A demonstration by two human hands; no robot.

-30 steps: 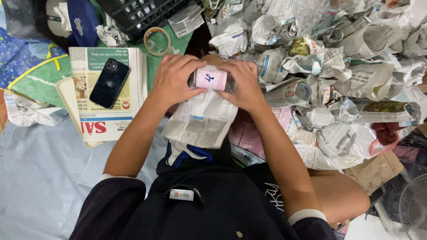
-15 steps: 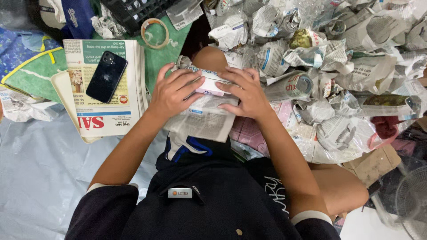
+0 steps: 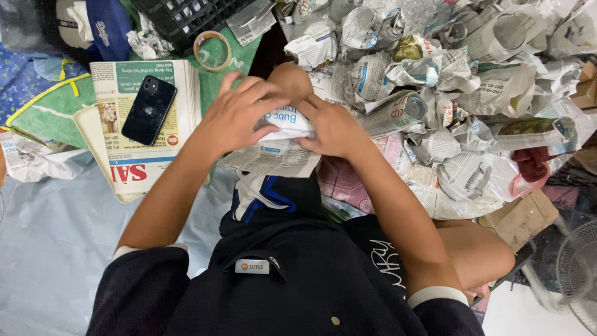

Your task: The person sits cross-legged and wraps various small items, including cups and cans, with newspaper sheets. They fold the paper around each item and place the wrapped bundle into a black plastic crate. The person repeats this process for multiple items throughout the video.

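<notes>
Both my hands are closed around a small object wrapped in newspaper (image 3: 283, 124), held above my lap. My left hand (image 3: 239, 112) covers its left side with fingers curled over the top. My right hand (image 3: 336, 127) presses the paper from the right. A loose flap of the newspaper sheet (image 3: 273, 158) hangs below the bundle. The object inside is hidden by the paper.
A stack of newspapers (image 3: 134, 124) with a black phone (image 3: 149, 109) on it lies at left. A roll of tape (image 3: 213, 50) sits by a black crate (image 3: 186, 15). Several newspaper-wrapped bundles (image 3: 435, 81) pile up at right. A fan (image 3: 575, 274) stands at lower right.
The pink-labelled object seen a second ago is now covered by newspaper. My hands folded the sheet over it and closed tighter around the bundle.
</notes>
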